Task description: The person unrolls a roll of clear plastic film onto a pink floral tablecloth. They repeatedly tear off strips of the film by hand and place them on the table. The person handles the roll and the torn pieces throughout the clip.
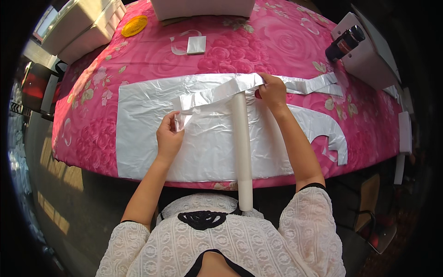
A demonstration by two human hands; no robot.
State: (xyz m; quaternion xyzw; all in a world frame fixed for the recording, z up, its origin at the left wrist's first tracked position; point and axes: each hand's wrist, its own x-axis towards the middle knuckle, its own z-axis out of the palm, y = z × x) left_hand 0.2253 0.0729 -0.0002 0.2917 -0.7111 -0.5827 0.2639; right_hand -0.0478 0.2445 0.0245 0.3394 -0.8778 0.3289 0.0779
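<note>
I have both hands in my view, at work over the table. The left hand (170, 136), left of centre, has its thumb and fingers together, clamped on a shiny bit of film (179, 122); I cannot tell whether that is joined to the strip. The right hand (273, 94), right of and above centre, has thumb and fingers clamped on the silver strip (221, 92). The strip slants from just above my left hand up to the right one, then runs on into the upper right.

Under it, across the middle of the frame, lies the silver sheet (198, 152), its right end curving around an opening that shows the pink cloth (92, 143). A white tube (243, 143) lies upright in the frame across the sheet, its top end at the strip, its lower end past the table's near edge.

At upper centre I see a white packet (196, 45); at upper left, a yellow disc (134, 26); at upper right, a dark bottle (344, 44) beside a white box (369, 62).
</note>
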